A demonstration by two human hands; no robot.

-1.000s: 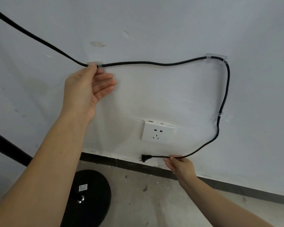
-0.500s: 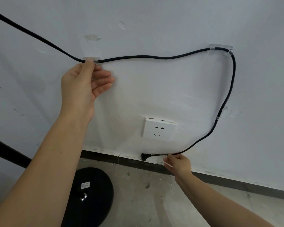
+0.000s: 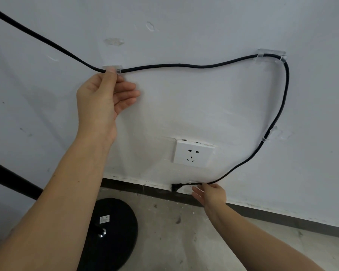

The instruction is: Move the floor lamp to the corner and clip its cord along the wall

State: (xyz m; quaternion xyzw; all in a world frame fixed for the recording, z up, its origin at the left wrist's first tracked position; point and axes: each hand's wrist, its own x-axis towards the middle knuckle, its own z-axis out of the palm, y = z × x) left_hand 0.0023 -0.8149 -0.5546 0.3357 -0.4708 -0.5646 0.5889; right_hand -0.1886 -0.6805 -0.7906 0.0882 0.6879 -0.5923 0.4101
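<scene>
Barely shifted since a second ago: black cord (image 3: 184,65) pressed at the same clear clip (image 3: 114,69) by the left hand (image 3: 104,98), thumb on the cord, other fingers spread loose below. Right of that hand, looped through a second clip (image 3: 270,55), then down past a small third clip (image 3: 265,136) to the right hand (image 3: 209,194), pinched shut on the cord just behind the plug (image 3: 176,187). White socket (image 3: 193,154) between the hands, unplugged. Lamp base (image 3: 108,233) on the floor below the left forearm. Probably seating the last clip; plugging in judged next.
</scene>
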